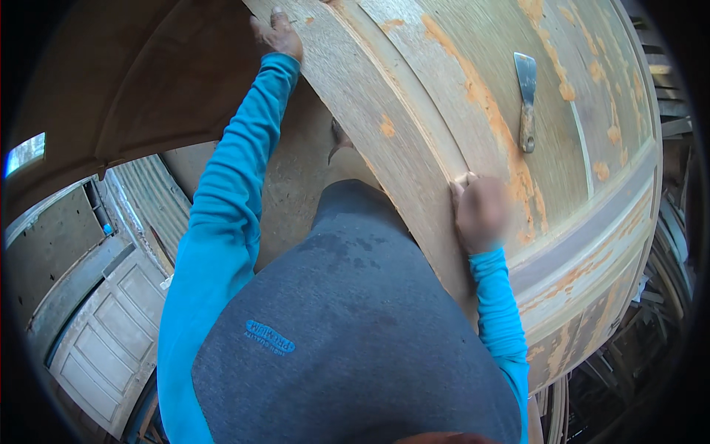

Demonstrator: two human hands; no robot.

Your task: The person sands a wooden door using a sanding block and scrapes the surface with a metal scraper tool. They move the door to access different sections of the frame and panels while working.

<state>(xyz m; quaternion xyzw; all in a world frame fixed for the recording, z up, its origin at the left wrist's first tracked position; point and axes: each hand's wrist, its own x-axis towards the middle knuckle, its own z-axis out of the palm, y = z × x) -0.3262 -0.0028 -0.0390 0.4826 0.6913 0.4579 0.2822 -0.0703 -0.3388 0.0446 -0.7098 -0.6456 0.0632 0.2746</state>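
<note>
A large wooden door panel (444, 96) lies flat in front of me, its pale surface patched with orange filler. My left hand (277, 35) grips the panel's far left edge. My right hand (481, 213) presses down on the panel near its moulded rail, closed around a small pale piece, probably sandpaper or a block, and looks motion-blurred. A metal putty knife (526, 100) with a filler-smeared handle rests on the panel beyond my right hand, untouched.
A white panelled door (103, 340) lies on the ground at the lower left. Corrugated metal sheeting (151, 196) is beside it. Stacked timber and frames (651, 296) crowd the right side. A bare foot (339, 140) shows under the panel's edge.
</note>
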